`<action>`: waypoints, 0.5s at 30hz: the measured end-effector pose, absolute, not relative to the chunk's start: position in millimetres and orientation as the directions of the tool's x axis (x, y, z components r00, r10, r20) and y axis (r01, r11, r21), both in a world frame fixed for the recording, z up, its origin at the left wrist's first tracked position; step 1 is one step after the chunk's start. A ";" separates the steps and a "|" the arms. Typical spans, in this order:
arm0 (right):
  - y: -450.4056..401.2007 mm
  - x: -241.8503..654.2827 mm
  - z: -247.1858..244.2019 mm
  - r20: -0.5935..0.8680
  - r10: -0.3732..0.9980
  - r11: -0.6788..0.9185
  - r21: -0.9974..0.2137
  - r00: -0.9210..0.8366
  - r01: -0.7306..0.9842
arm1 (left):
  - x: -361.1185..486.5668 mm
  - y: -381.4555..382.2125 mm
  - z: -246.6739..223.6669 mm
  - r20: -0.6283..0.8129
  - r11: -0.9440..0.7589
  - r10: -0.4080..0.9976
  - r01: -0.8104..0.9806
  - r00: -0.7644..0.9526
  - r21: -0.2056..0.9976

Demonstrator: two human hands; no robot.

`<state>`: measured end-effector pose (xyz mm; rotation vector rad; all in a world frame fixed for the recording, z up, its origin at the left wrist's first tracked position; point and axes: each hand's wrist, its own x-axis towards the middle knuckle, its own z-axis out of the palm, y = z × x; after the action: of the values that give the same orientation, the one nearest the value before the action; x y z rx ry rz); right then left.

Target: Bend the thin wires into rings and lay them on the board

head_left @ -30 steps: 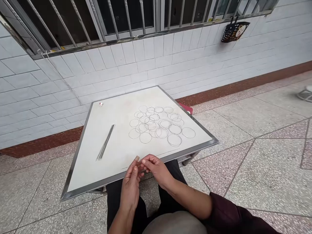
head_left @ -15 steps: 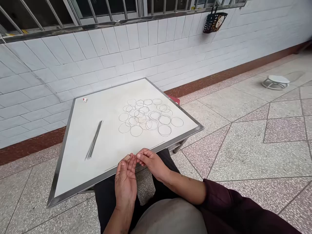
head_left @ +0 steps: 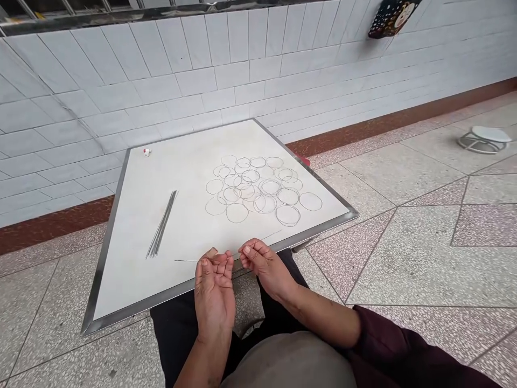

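My left hand [head_left: 215, 293] is palm up at the table's near edge, thumb pressed to the index finger on a thin dark wire [head_left: 186, 261]. A tan wrap [head_left: 211, 252] shows on one of its fingers. Just to the right, my right hand [head_left: 264, 267] pinches the same wire between thumb and fingertips. One end of the wire sticks out left of my left hand, the other beyond my right. Fingers hide its middle. Several overlapping wire rings [head_left: 237, 213] lie flat beyond my hands. A bundle of straight wires [head_left: 162, 226] lies to the left.
The white table [head_left: 133, 291] has a metal rim and stands near a tiled wall [head_left: 169, 81]. A small white and red figure [head_left: 147, 153] sits at its far left corner. A dark basket [head_left: 393, 19] hangs on the wall. A round stool [head_left: 484, 139] stands far right.
My hands have drawn a little apart, leaving a wider gap between the fingertips. The wire's left end sits higher over the table. The whole view has tilted downward.
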<state>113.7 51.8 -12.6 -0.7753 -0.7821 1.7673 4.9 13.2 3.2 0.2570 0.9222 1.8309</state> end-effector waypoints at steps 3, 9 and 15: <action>51.9 113.3 -7.8 -0.112 0.959 -0.257 -0.725 -0.259 -0.639 | 5.3 14.9 2.7 -0.234 -0.152 0.872 -0.691 -0.431 0.706; 53.2 113.8 -4.6 -0.150 0.956 -0.291 -0.612 -0.254 -0.735 | 5.5 17.9 -1.2 -0.277 -0.109 0.871 -0.709 -0.406 0.697; 59.6 120.6 -13.1 -0.113 0.920 -0.342 -0.696 -0.374 -0.631 | -1.2 24.8 -1.6 -0.229 -0.166 0.889 -0.744 -0.397 0.647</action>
<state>120.6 59.6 -13.1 -0.6155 -0.6877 1.8847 -1.2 24.8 -1.6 0.2420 0.8434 1.7992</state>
